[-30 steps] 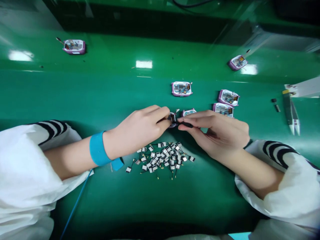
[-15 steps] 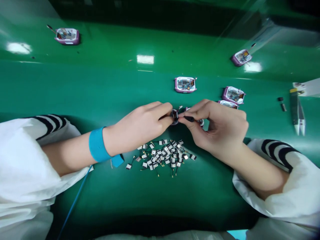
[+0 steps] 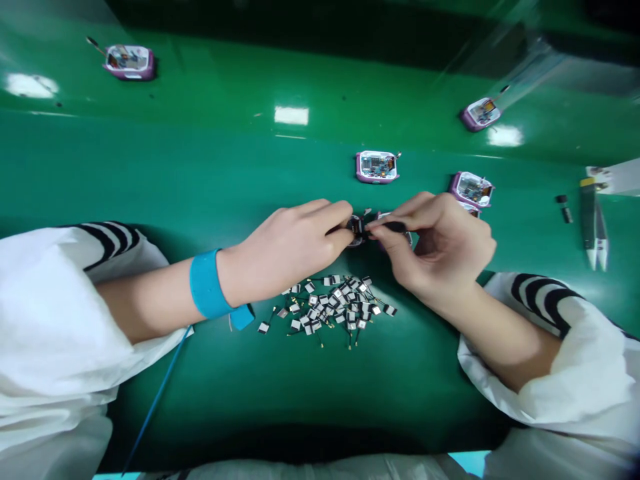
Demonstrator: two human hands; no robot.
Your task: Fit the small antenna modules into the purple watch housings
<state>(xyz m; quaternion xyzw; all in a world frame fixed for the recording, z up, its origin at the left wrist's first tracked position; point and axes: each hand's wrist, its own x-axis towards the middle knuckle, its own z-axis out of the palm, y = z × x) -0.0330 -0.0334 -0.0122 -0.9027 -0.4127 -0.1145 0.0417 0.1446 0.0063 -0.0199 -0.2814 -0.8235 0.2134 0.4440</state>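
My left hand [image 3: 300, 247] is closed around a small opened watch case [image 3: 356, 231], its fingertips pinching the left side. Only part of the dark, circuit-filled inside shows. From the right, my right hand [image 3: 445, 243] pinches a short black tool [image 3: 397, 227] between thumb and forefinger; its tip is at the case, too small to make out. Another purple-rimmed watch case [image 3: 384, 216] lies partly hidden behind the right fingers. Just below the hands is a loose pile of small white-and-black modules [image 3: 330, 307] with short black leads.
Opened purple watch cases lie at the centre [image 3: 377, 167], right [image 3: 471, 189], far right [image 3: 480, 113] and far left [image 3: 129, 63]. Tweezers [image 3: 594, 223] and a small black cylinder [image 3: 564, 208] lie at right. A blue wrist strap [image 3: 206, 285] with a cord [image 3: 157, 400] circles my left wrist.
The view has shifted slightly. My left hand and the watch case appear a little further right; both hands keep their grips, with the black tool still at the case.
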